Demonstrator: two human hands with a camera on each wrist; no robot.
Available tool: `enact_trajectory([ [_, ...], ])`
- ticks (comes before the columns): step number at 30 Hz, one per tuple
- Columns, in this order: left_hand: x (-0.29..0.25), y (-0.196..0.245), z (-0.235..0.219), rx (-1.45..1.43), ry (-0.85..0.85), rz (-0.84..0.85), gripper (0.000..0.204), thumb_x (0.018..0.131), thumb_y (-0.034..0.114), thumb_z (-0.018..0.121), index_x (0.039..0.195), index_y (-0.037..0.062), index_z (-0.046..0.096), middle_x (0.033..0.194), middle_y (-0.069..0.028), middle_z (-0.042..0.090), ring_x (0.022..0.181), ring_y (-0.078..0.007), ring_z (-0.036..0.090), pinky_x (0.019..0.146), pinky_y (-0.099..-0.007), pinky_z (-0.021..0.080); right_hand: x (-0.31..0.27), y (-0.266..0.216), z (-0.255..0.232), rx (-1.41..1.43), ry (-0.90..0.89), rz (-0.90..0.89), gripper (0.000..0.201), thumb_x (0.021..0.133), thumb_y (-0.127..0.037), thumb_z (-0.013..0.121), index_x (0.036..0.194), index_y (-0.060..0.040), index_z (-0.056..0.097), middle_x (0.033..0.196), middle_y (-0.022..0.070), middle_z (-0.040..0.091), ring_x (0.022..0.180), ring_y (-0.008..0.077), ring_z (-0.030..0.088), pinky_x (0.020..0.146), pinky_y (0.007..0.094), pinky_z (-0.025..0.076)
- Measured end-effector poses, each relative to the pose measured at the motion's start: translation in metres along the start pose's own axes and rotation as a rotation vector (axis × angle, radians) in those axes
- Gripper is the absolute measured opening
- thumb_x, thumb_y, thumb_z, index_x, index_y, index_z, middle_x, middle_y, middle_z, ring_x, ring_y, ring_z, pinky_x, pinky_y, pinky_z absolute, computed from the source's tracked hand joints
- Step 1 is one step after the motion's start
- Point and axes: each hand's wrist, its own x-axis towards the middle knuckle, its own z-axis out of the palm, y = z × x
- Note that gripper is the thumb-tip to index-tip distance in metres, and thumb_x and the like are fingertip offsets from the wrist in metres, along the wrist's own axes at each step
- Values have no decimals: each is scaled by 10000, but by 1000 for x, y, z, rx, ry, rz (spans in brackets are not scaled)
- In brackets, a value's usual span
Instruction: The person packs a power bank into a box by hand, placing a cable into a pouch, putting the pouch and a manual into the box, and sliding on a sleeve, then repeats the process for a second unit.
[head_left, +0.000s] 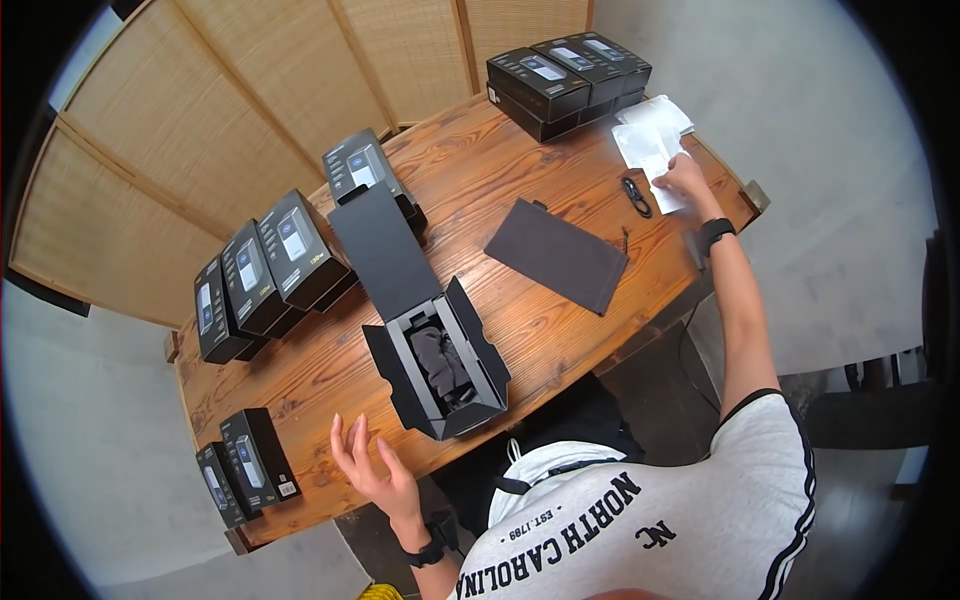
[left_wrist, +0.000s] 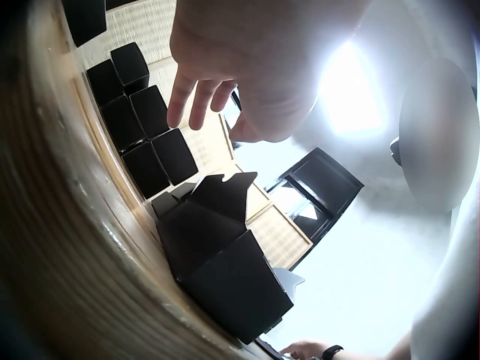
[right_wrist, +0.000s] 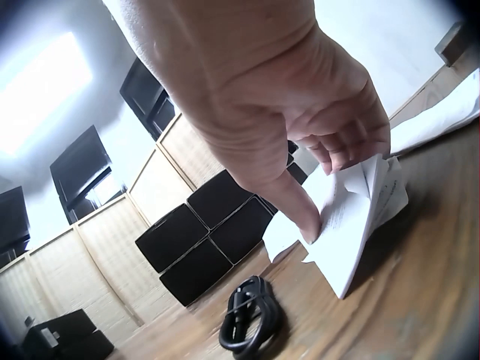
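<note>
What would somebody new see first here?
Probably the open black box near the front of the wooden table, with its tall lid flap up. Next, the right hand pinching white papers at the far right, beside a coiled black cable.

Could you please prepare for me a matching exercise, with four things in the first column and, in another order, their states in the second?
1. Cable
2. Pouch
3. Open box
4. Folded paper

A. Lid folded back, side flaps spread
B. Pinched by the right hand
C. Black and coiled
D. Dark, lying flat on the table

Pairs: 1-C, 2-D, 3-A, 4-B
</note>
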Motion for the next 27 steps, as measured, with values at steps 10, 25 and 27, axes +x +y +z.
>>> enact_trajectory([
  [10, 0, 1, 3, -19, -21, 5, 380, 924, -96, 556, 1285, -9, 634, 1501, -189, 426, 1200, -316, 601, 1023, -406, 477, -2, 6, 0, 26, -61, -40, 405, 637, -233, 905, 901, -17, 686, 849, 121, 707, 747, 237, 690, 662, 383, 540],
  [25, -2, 0, 4, -1, -8, 39, 338, 946, -69, 558, 1262, 10, 648, 1498, -179, 452, 1184, -310, 607, 946, -377, 534, -1, 11, 4, 65, 56, -196, 348, 735, -213, 833, 1004, -8, 750, 912, 135, 744, 823, 229, 706, 774, 355, 538],
  [27, -2, 0, 3, 4, -12, 36, 339, 944, -71, 559, 1261, 9, 648, 1498, -178, 452, 1185, -312, 608, 949, -377, 532, -1, 11, 2, 73, 97, -228, 346, 760, -215, 816, 1032, -11, 752, 933, 129, 749, 830, 218, 708, 778, 348, 539],
])
